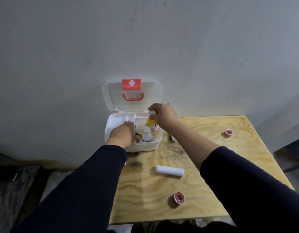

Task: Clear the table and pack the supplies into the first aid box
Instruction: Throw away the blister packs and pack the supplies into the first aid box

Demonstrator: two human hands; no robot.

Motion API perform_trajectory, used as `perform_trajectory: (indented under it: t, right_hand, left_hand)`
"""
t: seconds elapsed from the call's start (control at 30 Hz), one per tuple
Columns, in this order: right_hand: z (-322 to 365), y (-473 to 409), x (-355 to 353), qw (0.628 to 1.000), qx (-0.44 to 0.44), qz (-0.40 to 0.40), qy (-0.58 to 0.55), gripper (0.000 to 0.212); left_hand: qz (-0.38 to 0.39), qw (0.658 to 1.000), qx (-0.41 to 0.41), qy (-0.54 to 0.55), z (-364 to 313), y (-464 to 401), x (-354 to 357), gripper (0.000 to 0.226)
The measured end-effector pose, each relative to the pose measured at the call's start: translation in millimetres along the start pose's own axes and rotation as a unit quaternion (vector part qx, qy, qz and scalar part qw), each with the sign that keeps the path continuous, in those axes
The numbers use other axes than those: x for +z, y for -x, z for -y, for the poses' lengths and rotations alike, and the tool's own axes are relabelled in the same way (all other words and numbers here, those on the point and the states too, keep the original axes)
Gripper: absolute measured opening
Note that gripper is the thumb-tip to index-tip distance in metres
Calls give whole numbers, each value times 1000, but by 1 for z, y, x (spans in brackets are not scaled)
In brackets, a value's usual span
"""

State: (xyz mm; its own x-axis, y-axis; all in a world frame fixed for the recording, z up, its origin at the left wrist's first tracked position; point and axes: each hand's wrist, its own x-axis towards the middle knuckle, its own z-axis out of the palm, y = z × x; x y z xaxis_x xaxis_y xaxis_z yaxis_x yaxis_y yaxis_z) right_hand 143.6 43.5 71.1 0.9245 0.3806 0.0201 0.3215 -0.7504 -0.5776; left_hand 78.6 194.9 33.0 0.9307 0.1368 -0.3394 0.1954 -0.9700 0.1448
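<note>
The white first aid box stands open at the table's far left corner, its clear lid leaning back against the wall. My right hand grips the white cap of a yellow bottle standing upright in the box's right side. A smaller white bottle stands in front of it. My left hand rests flat on the box's inner white tray, fingers spread. On the table lie a white gauze roll and two red tape rolls, one near, one far right.
The plywood table ends at a grey wall behind and drops off on the left and right. A small white item lies just right of the box, partly hidden by my right forearm. Dark floor clutter lies at the left.
</note>
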Motion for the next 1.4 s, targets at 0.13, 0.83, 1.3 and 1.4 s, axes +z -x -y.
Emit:
perform_trajectory:
  t: [0.13, 0.83, 1.3, 1.4]
  right_hand:
    - [1, 3, -4, 1000, 12, 11, 8, 32]
    - [-55, 31, 16, 979, 173, -81, -66, 29]
    - [-99, 38, 63, 956, 283, -70, -17, 39]
    - [-103, 51, 55, 958, 280, -55, -1, 42]
  left_hand:
    - [-2, 1000, -2, -5, -1, 0, -1, 40]
    - [-34, 997, 62, 22, 12, 3, 15, 61]
    - [-38, 997, 60, 19, 21, -9, 33, 68]
    - [-33, 998, 59, 15, 19, -7, 28, 67]
